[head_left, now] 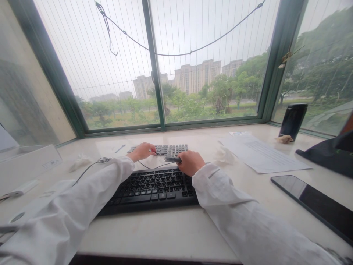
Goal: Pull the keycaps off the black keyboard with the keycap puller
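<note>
Currently: right hand [191,162] clamped on dark flat device [173,159]; small keyboard [168,149], long axis three-to-nine, at its eleven o'clock; left hand [142,151] on its nine o'clock end, grip indeterminate.

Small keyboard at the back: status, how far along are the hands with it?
Done: the large black keyboard lies flat near the desk edge, untouched. In hand: the left hand rests on the small keyboard at its left end, and the right hand grips its front edge; whether it is lifted cannot be told. Left: its cable lies loosely coiled on the desk.
</note>
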`<move>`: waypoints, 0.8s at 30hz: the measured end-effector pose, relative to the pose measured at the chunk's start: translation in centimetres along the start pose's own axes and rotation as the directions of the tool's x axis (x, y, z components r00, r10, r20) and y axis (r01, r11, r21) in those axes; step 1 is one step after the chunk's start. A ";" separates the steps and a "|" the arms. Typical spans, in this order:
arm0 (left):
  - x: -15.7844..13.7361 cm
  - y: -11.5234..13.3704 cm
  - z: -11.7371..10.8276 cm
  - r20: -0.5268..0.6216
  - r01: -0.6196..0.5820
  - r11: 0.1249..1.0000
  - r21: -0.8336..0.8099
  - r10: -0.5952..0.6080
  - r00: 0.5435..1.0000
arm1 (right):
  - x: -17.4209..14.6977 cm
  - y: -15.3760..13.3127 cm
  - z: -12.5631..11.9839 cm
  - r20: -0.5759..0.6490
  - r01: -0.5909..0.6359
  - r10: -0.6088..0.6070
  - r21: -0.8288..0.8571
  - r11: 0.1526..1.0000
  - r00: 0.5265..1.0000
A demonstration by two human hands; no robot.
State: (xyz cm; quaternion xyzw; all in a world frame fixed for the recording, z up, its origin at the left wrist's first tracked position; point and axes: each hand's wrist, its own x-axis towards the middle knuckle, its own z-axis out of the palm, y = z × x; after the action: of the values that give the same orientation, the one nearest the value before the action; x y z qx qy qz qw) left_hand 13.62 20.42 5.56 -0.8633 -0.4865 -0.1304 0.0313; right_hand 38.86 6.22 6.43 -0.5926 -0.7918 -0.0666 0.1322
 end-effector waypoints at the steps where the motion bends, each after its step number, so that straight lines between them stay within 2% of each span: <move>1: 0.0 0.0 0.0 0.006 0.003 1.000 -0.001 -0.003 1.000 | 0.0 0.0 0.0 0.003 -0.003 0.003 0.000 1.000 1.000; 11: 0.0 0.3 -0.2 -0.004 0.012 0.999 0.036 -0.012 1.000 | 0.0 -0.1 -0.1 0.012 0.003 -0.003 -0.010 1.000 1.000; 16: -0.6 1.2 -1.7 -0.079 0.001 1.000 0.003 -0.001 0.997 | -0.1 -0.3 -0.4 0.020 -0.024 0.024 -0.005 1.000 1.000; 18: -1.6 2.2 -2.9 -0.108 -0.046 0.998 -0.038 0.042 0.993 | -0.2 -0.3 -0.5 0.003 -0.048 0.048 0.001 0.999 0.999; 20: -3.1 3.5 -4.3 -0.070 -0.140 0.984 -0.110 0.133 0.989 | -0.2 -0.3 -0.6 -0.028 -0.076 0.076 0.013 0.997 0.997; 22: -5.1 5.0 -5.6 0.025 -0.246 0.945 -0.214 0.257 0.966 | -0.2 -0.3 -0.7 -0.072 -0.098 0.101 0.036 0.995 0.992; 24: -7.2 6.4 -6.6 0.143 -0.305 0.902 -0.306 0.360 0.922 | -0.2 -0.4 -0.8 -0.108 -0.099 0.108 0.080 0.992 0.988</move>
State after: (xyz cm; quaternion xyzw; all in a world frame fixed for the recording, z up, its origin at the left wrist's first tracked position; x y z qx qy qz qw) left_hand 14.22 9.82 10.57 -0.9381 -0.3090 -0.1045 -0.1164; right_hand 38.59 5.74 7.13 -0.6228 -0.7532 -0.0634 0.2018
